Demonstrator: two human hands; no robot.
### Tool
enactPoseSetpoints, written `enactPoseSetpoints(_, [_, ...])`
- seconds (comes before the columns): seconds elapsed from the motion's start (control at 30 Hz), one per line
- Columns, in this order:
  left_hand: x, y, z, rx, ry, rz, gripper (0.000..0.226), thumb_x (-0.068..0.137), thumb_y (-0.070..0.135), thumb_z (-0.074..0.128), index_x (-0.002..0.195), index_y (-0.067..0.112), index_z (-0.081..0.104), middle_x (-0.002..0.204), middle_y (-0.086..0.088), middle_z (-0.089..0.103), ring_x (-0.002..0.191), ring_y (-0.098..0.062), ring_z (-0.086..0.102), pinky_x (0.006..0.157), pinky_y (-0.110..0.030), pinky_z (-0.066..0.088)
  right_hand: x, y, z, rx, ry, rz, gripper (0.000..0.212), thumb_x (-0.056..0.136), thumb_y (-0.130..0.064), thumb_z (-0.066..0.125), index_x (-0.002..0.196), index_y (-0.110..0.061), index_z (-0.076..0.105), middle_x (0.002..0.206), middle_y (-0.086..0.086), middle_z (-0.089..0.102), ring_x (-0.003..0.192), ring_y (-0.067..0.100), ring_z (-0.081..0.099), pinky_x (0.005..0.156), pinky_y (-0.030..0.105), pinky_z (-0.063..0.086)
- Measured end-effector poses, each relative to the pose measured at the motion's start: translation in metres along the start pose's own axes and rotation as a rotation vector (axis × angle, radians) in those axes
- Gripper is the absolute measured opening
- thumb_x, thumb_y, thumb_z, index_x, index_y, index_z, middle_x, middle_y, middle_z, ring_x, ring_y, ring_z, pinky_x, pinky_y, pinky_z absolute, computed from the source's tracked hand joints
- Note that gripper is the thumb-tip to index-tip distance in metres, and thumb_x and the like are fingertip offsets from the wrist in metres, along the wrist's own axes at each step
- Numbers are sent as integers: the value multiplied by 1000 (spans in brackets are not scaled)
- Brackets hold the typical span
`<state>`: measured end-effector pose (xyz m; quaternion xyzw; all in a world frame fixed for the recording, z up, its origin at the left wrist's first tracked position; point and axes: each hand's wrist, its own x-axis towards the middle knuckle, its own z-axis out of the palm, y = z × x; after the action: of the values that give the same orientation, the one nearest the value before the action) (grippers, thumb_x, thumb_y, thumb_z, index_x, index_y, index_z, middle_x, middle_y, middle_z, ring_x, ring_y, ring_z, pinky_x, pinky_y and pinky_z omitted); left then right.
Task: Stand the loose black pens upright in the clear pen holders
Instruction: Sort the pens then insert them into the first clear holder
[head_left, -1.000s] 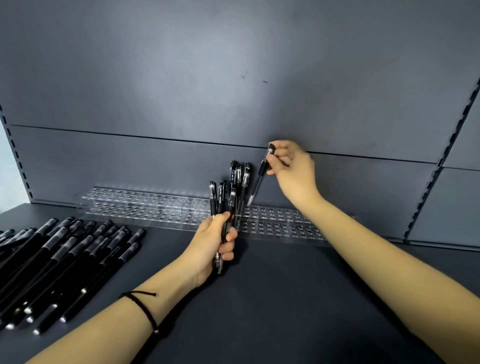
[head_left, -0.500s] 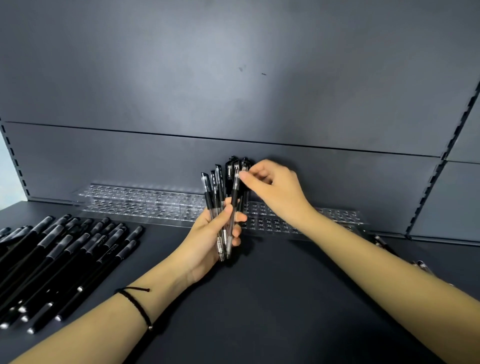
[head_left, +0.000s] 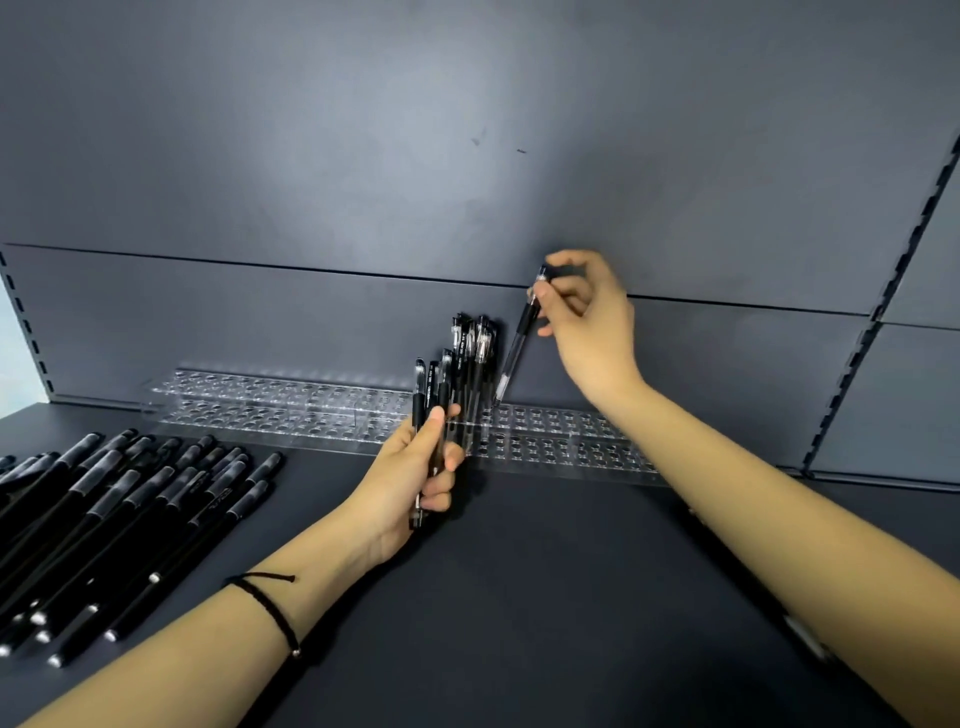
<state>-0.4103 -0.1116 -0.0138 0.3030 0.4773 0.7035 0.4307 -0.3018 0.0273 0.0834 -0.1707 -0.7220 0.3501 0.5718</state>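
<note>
Dark grey shelf (head_left: 545, 597), slotted panel behind. Clear holders (head_left: 291, 410) run along the back edge, many holes unfilled. Right hand (head_left: 589, 317) pinches one pen (head_left: 516, 347) near its cap, tip angled down just above a hole. Left hand (head_left: 410, 478) grips a bundle (head_left: 470, 364) low on the barrels. Loose pens (head_left: 130, 509) lie far left. Light, stiff, smooth plastic; a high pinch should steer the tip, though the barrels may slip.
</note>
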Motion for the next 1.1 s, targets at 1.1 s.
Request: enactPoseSetpoints(1.1, [-8, 1, 6, 121, 49, 126, 17, 99, 35, 47, 104, 23, 59, 69, -1, 65, 41, -8, 48, 37, -17, 35, -13, -22, 0, 66, -206, 108, 29, 90, 3, 60, 102, -22, 53, 75, 1, 65, 62, 10, 67, 53, 21, 53])
